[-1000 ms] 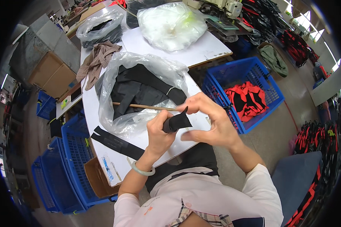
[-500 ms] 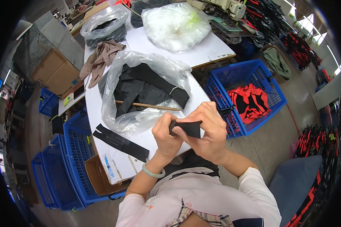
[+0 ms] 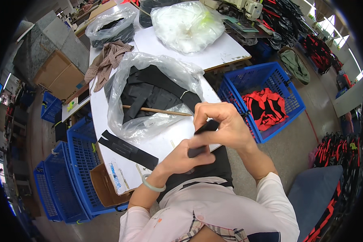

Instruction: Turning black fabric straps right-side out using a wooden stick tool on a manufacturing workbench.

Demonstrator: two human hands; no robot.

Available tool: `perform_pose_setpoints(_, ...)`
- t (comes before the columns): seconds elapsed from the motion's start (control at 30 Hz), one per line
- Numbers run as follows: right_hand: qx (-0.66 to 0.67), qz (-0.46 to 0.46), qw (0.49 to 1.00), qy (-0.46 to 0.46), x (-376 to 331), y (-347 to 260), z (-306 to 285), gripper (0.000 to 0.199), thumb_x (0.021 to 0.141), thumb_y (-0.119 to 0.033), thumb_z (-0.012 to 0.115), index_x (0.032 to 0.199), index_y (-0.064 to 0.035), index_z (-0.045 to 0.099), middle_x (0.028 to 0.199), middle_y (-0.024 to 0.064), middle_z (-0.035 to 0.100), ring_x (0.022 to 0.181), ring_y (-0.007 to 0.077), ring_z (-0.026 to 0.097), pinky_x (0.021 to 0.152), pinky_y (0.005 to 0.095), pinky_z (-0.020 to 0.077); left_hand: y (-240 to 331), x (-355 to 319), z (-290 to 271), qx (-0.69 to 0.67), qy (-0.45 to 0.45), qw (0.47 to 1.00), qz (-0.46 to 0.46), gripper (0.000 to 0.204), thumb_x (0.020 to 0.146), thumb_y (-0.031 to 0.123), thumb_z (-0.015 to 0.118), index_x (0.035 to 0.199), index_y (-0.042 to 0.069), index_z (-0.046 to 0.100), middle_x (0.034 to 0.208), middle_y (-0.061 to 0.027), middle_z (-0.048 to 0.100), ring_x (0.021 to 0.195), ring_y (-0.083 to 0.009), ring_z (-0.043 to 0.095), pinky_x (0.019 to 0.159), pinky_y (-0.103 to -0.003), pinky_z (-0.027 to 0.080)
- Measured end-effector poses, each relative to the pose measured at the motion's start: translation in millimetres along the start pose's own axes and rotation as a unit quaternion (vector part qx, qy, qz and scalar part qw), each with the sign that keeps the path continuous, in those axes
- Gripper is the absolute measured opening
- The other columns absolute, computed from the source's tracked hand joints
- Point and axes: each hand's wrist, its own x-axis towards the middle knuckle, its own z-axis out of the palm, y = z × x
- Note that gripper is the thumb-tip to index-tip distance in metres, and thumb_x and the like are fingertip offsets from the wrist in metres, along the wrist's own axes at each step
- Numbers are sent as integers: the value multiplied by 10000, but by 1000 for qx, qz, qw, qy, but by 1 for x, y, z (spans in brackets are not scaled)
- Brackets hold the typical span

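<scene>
Both my hands hold a small black fabric piece (image 3: pixel 207 126) in front of my body, over the table's near edge. My right hand (image 3: pixel 226 123) grips its upper part with bent fingers. Lower and to the left, my left hand (image 3: pixel 185 158) is closed round its lower part, blurred by motion. The fingers cover much of the piece. Left of my hands, flat black fabric strips (image 3: pixel 129 151) lie on the white table (image 3: pixel 175 135). Behind them an open clear plastic bag (image 3: pixel 116 109) contains black fabric pieces (image 3: pixel 149 90), with a pointed wooden stick (image 3: pixel 157 110) across them.
At the right stands a blue crate (image 3: pixel 266 135) with red and black fabric (image 3: pixel 265 109). More blue crates (image 3: pixel 78 161) and a cardboard box (image 3: pixel 105 183) line the table's left side. A checked cloth (image 3: pixel 109 62) and a stuffed white plastic bag (image 3: pixel 187 28) lie farther back.
My right hand has risen slightly, and my left hand has dropped lower. The black fabric piece has turned from lying crosswise to a steeper slant between them.
</scene>
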Motion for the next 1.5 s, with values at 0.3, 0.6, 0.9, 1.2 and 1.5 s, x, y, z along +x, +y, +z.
perform_pose_setpoints(0.3, 118, 152, 971, 139, 57, 21, -2, 161, 713, -135, 736, 752, 6, 667, 659, 4, 605, 591, 59, 521, 555, 208, 413, -26, 2, 9, -114, 115, 987, -16, 296, 922, 273, 523, 737, 44, 488, 549, 7, 419, 473, -63, 368, 449, -215, 292)
perform_pose_setpoints(0.6, 163, 259, 951, -48, 25, 87, 27, 327, 750, -157, 736, 553, -85, 486, 536, -70, 423, 526, 17, 351, 459, 216, 248, -30, 6, -25, -326, 105, 940, -16, 442, 986, 337, 350, 1076, -61, 520, 889, -225, 635, 804, -334, 649, 773, -402, 523)
perform_pose_setpoints(0.9, 313, 306, 899, 25, 33, 107, 43, 195, 784, -110, 682, 638, -61, 562, 593, -25, 547, 556, 36, 463, 563, 221, 381, -37, -5, -34, -281, 188, 941, 27, 369, 962, 197, 450, 1129, -131, 479, 993, -260, 624, 939, -359, 634, 847, -399, 522)
perform_pose_setpoints(1.2, 233, 199, 946, 101, 20, 103, 60, 147, 828, -129, 637, 854, 15, 658, 768, 23, 646, 739, 97, 572, 737, 240, 439, -40, -9, -45, -250, 256, 932, 56, 221, 929, 109, 504, 1047, -71, 552, 951, -192, 648, 860, -262, 663, 812, -343, 538)
perform_pose_setpoints(1.5, 58, 264, 963, 15, -49, 92, 83, 286, 816, -206, 679, 655, 5, 571, 567, -10, 513, 552, 52, 429, 494, 234, 334, -40, -1, -76, -341, 372, 817, 279, 198, 918, 28, 478, 1103, -41, 500, 1050, -215, 597, 964, -323, 618, 941, -431, 476)
